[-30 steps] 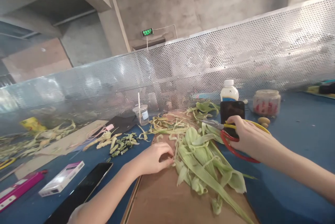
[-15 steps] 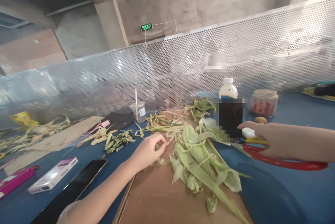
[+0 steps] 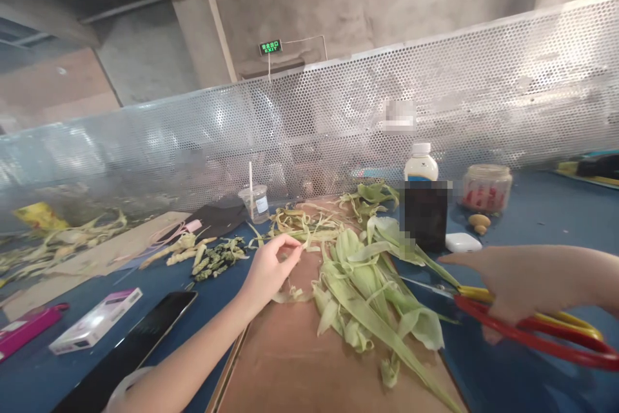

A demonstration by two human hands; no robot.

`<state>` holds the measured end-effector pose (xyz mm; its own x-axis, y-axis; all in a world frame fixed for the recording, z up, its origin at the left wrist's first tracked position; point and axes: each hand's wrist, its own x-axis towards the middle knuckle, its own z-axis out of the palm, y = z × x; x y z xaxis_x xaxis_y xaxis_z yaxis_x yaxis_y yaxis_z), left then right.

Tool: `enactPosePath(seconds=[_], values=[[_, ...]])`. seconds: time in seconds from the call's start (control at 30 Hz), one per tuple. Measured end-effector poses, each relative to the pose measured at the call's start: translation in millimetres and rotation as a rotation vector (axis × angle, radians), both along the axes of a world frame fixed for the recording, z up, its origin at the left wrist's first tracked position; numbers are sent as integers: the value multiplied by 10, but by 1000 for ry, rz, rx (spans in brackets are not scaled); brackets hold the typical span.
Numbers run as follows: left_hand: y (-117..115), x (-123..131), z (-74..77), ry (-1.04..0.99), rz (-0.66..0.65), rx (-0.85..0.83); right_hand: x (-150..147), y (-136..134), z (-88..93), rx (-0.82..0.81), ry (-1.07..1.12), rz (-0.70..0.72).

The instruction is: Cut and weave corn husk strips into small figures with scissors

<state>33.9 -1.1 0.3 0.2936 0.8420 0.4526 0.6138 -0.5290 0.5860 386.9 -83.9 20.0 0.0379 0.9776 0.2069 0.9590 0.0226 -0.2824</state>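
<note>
My left hand (image 3: 273, 268) is above the brown board (image 3: 285, 361), thumb and fingertips pinched on a thin pale strip of corn husk (image 3: 304, 247). My right hand (image 3: 527, 281), at the right, is around the handles of scissors (image 3: 532, 329) with red and yellow grips. Its index finger stretches left, and the blades point left toward the husks. A heap of green corn husks (image 3: 358, 278) lies between my hands on the board. Behind it are dried, yellowish husk strips (image 3: 309, 223).
At the left are a phone (image 3: 140, 336), a white-and-pink box (image 3: 97, 319), a magenta item (image 3: 31, 329) and a braided green piece (image 3: 217, 258). A plastic cup with straw (image 3: 255, 201), white bottle (image 3: 422, 163), jar (image 3: 487, 187) and white case (image 3: 463, 243) stand farther back, before a perforated metal screen (image 3: 338, 116).
My right hand and the scissors have moved down and toward me, bringing the blades and white case into fuller view. My left hand has risen slightly, still pinching.
</note>
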Motion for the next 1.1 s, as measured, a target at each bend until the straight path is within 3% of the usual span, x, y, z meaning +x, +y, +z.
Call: enactPosePath(seconds=[0.07, 0.1, 0.27, 0.33, 0.47, 0.6, 0.73, 0.8, 0.93, 1.1], values=[[2, -2, -1, 19, 21, 20, 22, 47, -41, -379, 99, 153], [5, -2, -1, 36, 34, 30, 35, 71, -54, -487, 138, 179], [15, 3, -30, 133, 40, 82, 120, 136, -45, -651, 265, 223], [15, 8, -51, 157, 14, 109, 129, 146, -13, -642, 258, 212], [13, 23, -77, 203, -29, 126, 35, 241, -25, -459, 92, 119], [17, 26, -86, 233, -59, 103, -70, 447, -245, -256, -114, -27], [15, 20, -97, 252, -93, 103, -92, 584, -443, -90, -161, -21], [9, 20, -104, 265, -104, 100, -118, 569, -423, -31, -189, -73], [-13, 24, -105, 241, -90, 99, -255, 416, -206, 227, -153, -229], [-106, 56, -6, 139, -59, 130, -520, 220, -124, 726, 30, -61]])
